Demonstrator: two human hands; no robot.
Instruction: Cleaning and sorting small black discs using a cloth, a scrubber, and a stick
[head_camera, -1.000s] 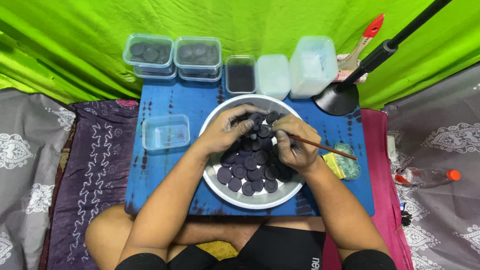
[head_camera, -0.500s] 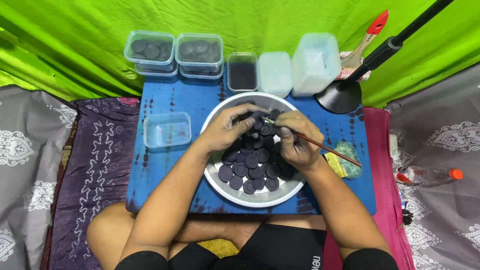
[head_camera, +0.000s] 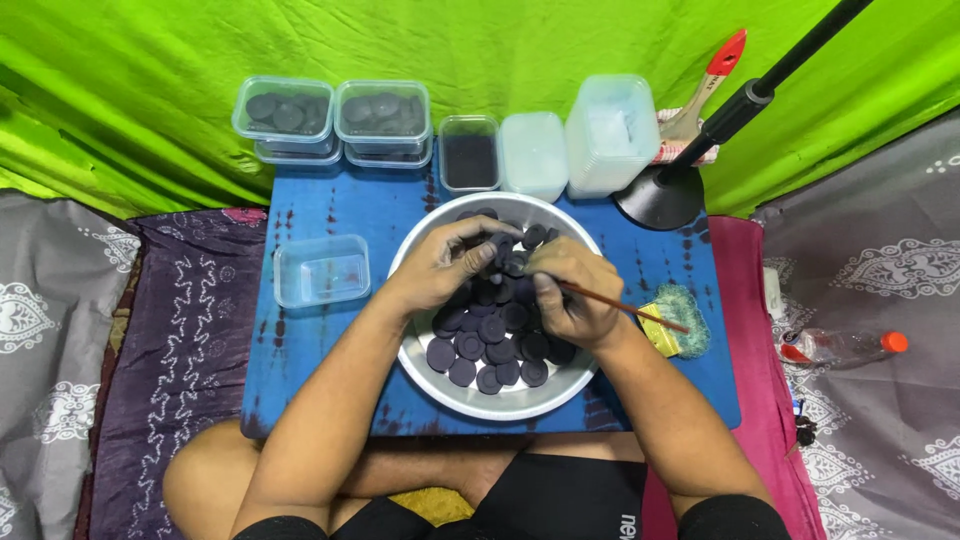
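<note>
Hands over a bowl of dark discs, mid-frame.

Your left hand (head_camera: 440, 268) pinched a dark disc (head_camera: 497, 250) while your right hand (head_camera: 570, 295) gripped a thin brush (head_camera: 625, 307), both bent low over the metal bowl (head_camera: 500, 400) on the blue board (head_camera: 320, 350); green cloth (head_camera: 150, 60) filled the top of the frame.

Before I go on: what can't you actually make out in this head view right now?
- Brush tip: hidden behind the right hand.
- What the left hand pinches: covered by its fingers.
- Bowl centre discs: under both hands.
- Lamp top: cut off by the frame edge.
</note>
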